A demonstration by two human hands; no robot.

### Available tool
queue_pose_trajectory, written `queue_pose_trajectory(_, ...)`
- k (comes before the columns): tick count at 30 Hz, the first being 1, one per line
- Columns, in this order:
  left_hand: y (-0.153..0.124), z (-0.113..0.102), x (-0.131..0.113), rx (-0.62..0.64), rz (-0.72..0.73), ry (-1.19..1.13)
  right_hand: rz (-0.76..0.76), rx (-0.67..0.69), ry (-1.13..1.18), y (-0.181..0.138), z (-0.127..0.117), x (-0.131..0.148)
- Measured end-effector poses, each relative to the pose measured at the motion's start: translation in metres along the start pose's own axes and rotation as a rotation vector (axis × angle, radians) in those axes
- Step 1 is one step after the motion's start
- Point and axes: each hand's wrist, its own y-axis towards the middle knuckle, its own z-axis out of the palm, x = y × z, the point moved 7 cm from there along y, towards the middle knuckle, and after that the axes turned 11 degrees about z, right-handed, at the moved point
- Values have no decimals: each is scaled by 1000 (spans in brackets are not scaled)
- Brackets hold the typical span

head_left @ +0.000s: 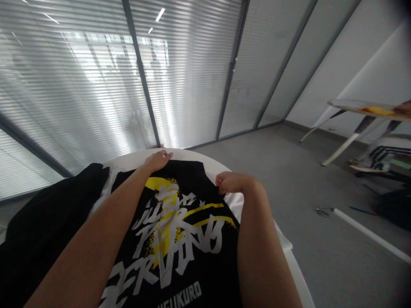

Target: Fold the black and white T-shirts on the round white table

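Observation:
A black T-shirt (189, 188) with a white and yellow print lies spread on a white round table (212, 164). My left hand (157, 160) rests on the shirt's far edge, fingers curled down over the cloth and gripping it. My right hand (229, 183) is closed in a pinch on the shirt's right far corner. Both forearms stretch across the shirt towards the far side of the table.
Another black garment (48, 214) lies heaped at the table's left. Glass walls with blinds (128, 85) stand behind. At the right are grey floor (321, 239), a second table (362, 107) with white legs, a person's striped trousers and shoes (379, 158), and a white tube (369, 233) on the floor.

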Motion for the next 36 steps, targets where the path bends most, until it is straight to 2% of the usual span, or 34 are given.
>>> queue_pose_trajectory(2,-2,2,7,91,29,-9,7,5,5,-2,0,1)
queue_pose_trajectory(5,-10,1,17,108,25,36,4,-7,-25,-4,-2,5)
queue_pose_trajectory(8,-21,-1,17,66,3,109,-15,-29,-63,-4,-3,7)
queue_pose_trajectory(11,-25,-10,4,-61,-15,223,-18,-32,-59,-3,-3,4)
queue_pose_trajectory(13,-23,-20,-12,-166,-30,284,-14,-29,-44,-4,-3,2)
queue_pose_trajectory(15,-14,-24,-35,-186,-20,244,-19,-21,-27,-5,-3,2)
queue_pose_trajectory(18,6,-11,-83,-53,94,33,-46,-10,-15,-8,-3,7)
queue_pose_trajectory(20,17,2,-114,12,159,-29,-65,-5,-21,-9,-3,10)
queue_pose_trajectory(23,28,23,-141,50,152,-48,-100,-8,-42,-10,-1,11)
queue_pose_trajectory(28,33,42,-138,46,30,-56,-129,2,-24,-11,1,7)
queue_pose_trajectory(36,32,50,-135,105,65,-160,-114,-13,-70,-10,1,8)
